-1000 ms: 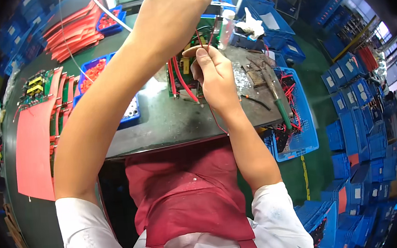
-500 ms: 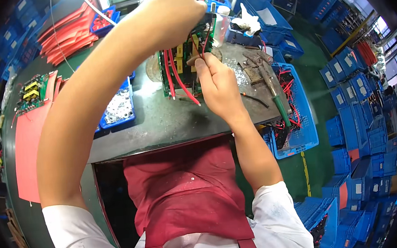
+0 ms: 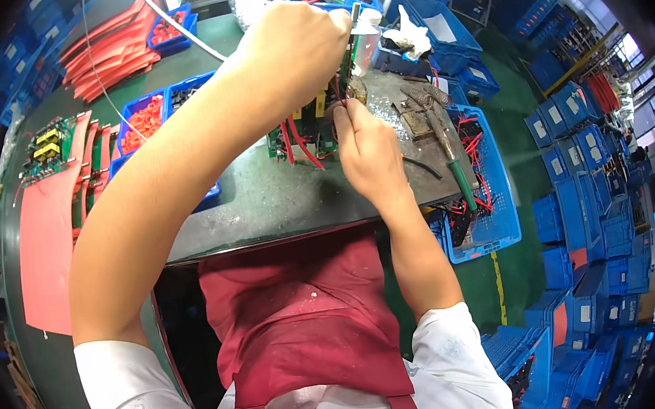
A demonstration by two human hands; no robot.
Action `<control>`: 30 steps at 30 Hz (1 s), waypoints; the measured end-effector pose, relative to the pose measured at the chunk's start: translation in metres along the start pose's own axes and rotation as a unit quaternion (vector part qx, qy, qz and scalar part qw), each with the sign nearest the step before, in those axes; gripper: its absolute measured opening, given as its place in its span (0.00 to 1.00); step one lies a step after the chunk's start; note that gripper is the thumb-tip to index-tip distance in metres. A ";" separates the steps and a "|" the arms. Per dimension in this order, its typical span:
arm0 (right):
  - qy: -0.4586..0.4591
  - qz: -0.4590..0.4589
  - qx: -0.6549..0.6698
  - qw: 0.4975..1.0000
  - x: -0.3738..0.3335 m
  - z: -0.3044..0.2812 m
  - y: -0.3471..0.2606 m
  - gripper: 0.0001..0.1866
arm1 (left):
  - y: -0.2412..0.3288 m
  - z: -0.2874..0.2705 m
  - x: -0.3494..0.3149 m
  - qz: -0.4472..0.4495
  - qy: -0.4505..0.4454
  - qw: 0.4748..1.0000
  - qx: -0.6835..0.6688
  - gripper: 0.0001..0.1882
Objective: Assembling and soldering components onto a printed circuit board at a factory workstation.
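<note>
A green circuit board with yellow-wrapped parts stands tilted at the worktable's middle, partly covered by my left forearm. Thick red wires hang from its near side. My left hand is closed at the board's upper end; its fingertips are mostly hidden behind the hand. Close to the board's right edge, my right hand pinches thin wires between thumb and fingers. A soldering iron with a green handle lies to the right, beside a short black tube.
Blue bins hold red parts at left. Red sheets lie left, with another circuit board at their far end. A blue basket of wired parts sits by the right table edge. A white cable crosses the far side.
My left hand and forearm have come down and nearer, covering more of the board. My right hand has moved slightly to the right and nearer. The red wire ends have shifted a little.
</note>
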State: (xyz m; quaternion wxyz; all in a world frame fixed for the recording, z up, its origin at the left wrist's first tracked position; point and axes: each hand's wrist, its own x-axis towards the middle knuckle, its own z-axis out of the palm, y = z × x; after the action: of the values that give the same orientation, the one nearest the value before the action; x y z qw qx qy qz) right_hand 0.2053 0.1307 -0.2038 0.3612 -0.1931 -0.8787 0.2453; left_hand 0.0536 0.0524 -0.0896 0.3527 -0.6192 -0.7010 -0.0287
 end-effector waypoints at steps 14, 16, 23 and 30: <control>-0.049 0.043 -0.044 0.997 -0.018 -0.067 0.036 0.17 | 0.030 0.002 -0.002 -0.074 0.006 0.994 0.079 0.10; -0.062 0.074 -0.189 0.977 -0.029 -0.078 0.056 0.22 | 0.027 -0.004 -0.005 -0.078 -0.027 0.995 0.063 0.10; -0.270 0.132 -0.337 0.892 -0.075 -0.048 0.009 0.56 | -0.008 -0.014 -0.041 -0.157 0.010 0.987 0.020 0.14; -0.279 0.112 -0.274 0.914 -0.075 -0.011 -0.061 0.52 | -0.066 -0.034 -0.107 -0.186 0.110 0.976 -0.008 0.12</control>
State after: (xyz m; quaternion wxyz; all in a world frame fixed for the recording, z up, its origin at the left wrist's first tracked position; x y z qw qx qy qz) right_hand 0.2535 0.0460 -0.2031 0.0047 -0.3055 -0.9490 0.0780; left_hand 0.0085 -0.0699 -0.0950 0.4110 -0.4739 -0.7607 -0.1669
